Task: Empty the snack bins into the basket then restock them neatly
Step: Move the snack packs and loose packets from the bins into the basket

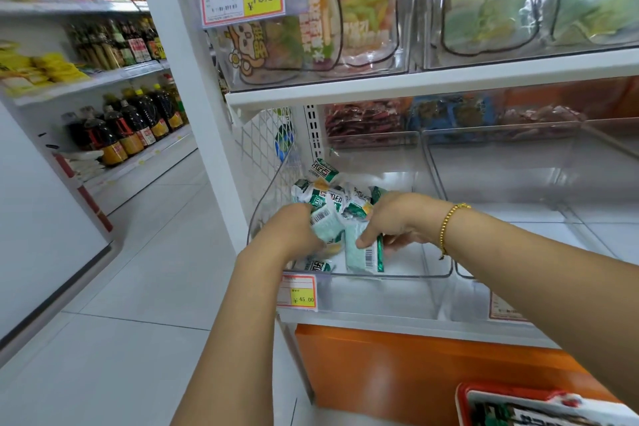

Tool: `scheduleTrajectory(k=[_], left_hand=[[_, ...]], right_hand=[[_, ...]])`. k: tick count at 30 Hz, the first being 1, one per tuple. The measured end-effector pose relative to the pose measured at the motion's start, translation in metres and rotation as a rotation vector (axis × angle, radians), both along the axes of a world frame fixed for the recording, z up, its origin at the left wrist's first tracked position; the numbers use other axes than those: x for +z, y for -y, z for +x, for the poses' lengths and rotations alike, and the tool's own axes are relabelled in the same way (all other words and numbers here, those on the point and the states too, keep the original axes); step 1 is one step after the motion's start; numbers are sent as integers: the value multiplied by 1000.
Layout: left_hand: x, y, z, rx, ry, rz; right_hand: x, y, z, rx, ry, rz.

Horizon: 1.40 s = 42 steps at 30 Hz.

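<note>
Both hands were down in the clear bin (397,275) at the shelf's left end, bunched round a heap of green-and-white snack packets (332,204). Left hand (294,228) had fingers curled over the heap's left side. Right hand (397,221) curled on its right side, thumb pinching a flat packet whose long axis ran toward the bin's front wall. Red-rimmed basket (461,398) lay below and to the right, nearer the right hand, so a lift-out would likely swing that way.
</note>
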<state>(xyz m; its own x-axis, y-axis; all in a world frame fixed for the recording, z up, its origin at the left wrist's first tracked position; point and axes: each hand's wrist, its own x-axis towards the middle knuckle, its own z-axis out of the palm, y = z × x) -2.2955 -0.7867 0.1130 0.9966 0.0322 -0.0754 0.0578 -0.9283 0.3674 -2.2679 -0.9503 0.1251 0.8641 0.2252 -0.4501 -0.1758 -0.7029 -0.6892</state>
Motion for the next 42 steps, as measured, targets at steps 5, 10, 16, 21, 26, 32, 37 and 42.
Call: scheduleTrajectory(k=[5, 10, 16, 21, 26, 32, 37, 42], left_hand=[[16, -4, -5, -1, 51, 77], [4, -3, -8, -64, -77, -30], [-3, -7, 1, -77, -226, -54], [-12, -1, 4, -97, -301, -122], [-15, 0, 6, -161, -351, 20], [-18, 2, 6, -157, -284, -53], [3, -8, -7, -118, 17, -198], [30, -20, -20, -91, 220, -224]], right_hand=[[-6, -10, -1, -15, -84, 52], [-13, -12, -3, 37, -55, -80], [8, -7, -14, 233, 105, -359], [48, 1, -21, 349, 355, -655], [60, 18, -13, 235, 363, -440], [60, 26, -13, 169, 377, -369], [63, 26, -16, 134, 400, -376], [51, 8, -23, 185, 343, -403]])
